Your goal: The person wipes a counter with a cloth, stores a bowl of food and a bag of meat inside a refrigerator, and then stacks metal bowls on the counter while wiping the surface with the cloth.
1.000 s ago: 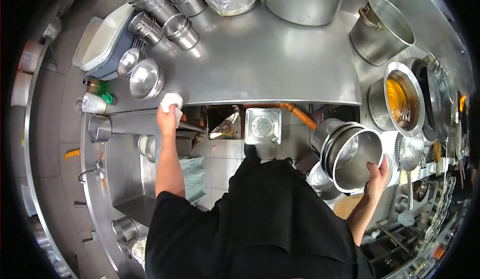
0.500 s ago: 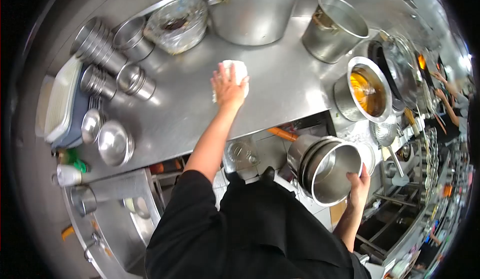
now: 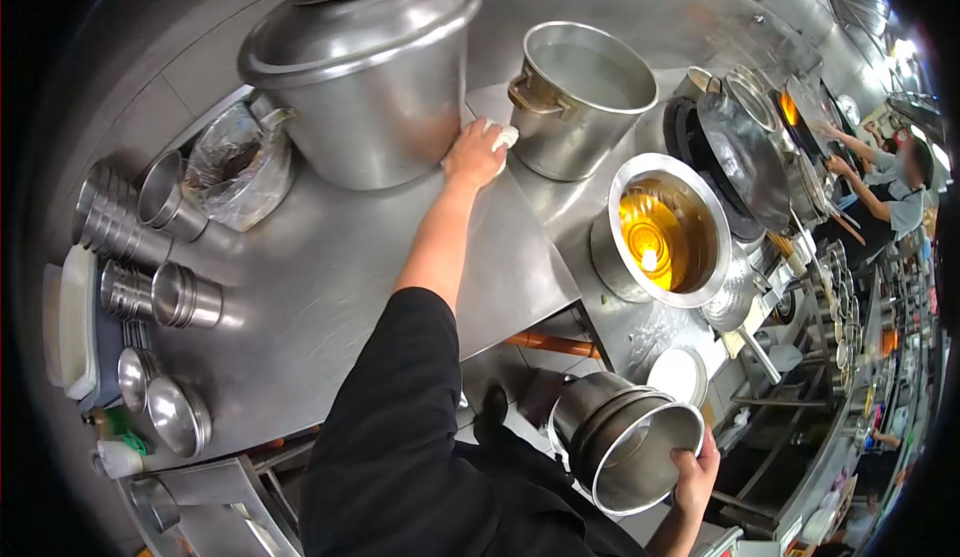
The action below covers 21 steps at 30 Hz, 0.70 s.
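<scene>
With my left hand (image 3: pixel 473 160) I grip a white cloth (image 3: pixel 503 137), pressed on the steel counter (image 3: pixel 330 277) between a large lidded pot (image 3: pixel 375 122) and a two-handled pot of clear liquid (image 3: pixel 575 127). My fingertips are partly hidden by the cloth. Low on the right, my right hand (image 3: pixel 697 469) clasps the rim of a stack of steel pots (image 3: pixel 640 457), thumb inside and fingers outside. The stack hangs tilted in front of the counter, its mouth turned toward the lower right.
A pot of orange oil (image 3: pixel 650 242) stands beside a skimmer (image 3: pixel 735 297). Woks (image 3: pixel 745 157) are behind it. Steel cups (image 3: pixel 185 297), bowls (image 3: pixel 178 417) and a plastic-lined container (image 3: pixel 240 172) stand at left. A person (image 3: pixel 880 187) works at far right.
My left hand has slid the cloth across the counter to the far right, beside the large pot. The camera view has turned right. My right hand still holds the stacked pots.
</scene>
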{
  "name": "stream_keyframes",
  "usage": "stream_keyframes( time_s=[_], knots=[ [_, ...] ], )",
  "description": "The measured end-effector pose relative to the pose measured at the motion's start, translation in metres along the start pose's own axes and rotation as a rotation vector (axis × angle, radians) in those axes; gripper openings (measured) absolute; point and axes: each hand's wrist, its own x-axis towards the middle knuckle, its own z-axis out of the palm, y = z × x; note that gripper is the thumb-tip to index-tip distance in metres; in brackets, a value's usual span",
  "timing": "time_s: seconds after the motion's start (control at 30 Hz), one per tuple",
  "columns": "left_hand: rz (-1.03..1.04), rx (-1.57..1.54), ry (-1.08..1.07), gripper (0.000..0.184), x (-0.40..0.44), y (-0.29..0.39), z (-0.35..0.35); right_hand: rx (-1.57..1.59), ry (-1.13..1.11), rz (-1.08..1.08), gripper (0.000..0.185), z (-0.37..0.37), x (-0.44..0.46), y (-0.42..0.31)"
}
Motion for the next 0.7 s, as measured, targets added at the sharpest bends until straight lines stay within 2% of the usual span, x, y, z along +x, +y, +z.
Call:
stream_keyframes(
  time_s=[0.13, 0.17, 0.2, 0.23, 0.3, 0.4, 0.5, 0.57, 0.6, 0.7],
  knots=[
    [0.07, -0.087, -0.036, 0.039, -0.021, 0.014, 0.0, 0.084, 0.0, 0.007, 0.033, -0.008, 0.015, -0.002],
    [0.046, -0.151, -0.145, 0.037, -0.035, 0.035, -0.012, 0.067, -0.029, -0.026, 0.034, -0.009, 0.021, -0.005],
    [0.01, -0.274, -0.191, 0.039, -0.058, 0.055, -0.018, 0.072, -0.052, -0.021, 0.034, -0.009, 0.028, -0.006],
    [0.183, -0.236, -0.113, 0.04, -0.083, 0.061, 0.004, 0.069, -0.064, -0.037, 0.035, -0.008, 0.036, -0.006],
    [0.147, -0.314, -0.236, 0.043, -0.138, 0.115, -0.033, 0.132, -0.108, -0.053, 0.04, -0.004, 0.046, -0.013],
    [0.127, -0.236, -0.193, 0.045, -0.216, 0.144, -0.069, 0.19, -0.154, -0.053, 0.048, 0.013, 0.065, -0.028],
    [0.124, -0.294, -0.178, 0.045, -0.27, 0.136, -0.123, 0.169, -0.227, -0.157, 0.049, 0.065, 0.1, -0.062],
    [-0.036, -0.273, -0.272, 0.044, -0.312, 0.122, -0.159, 0.164, -0.345, -0.278, 0.049, 0.115, 0.138, -0.066],
    [-0.099, -0.242, -0.243, 0.044, -0.333, 0.11, -0.174, 0.154, -0.43, -0.352, 0.049, 0.147, 0.159, -0.066],
    [-0.254, -0.139, -0.106, 0.042, -0.41, 0.075, -0.233, 0.092, -0.6, -0.334, 0.046, 0.249, 0.227, -0.054]
  ],
)
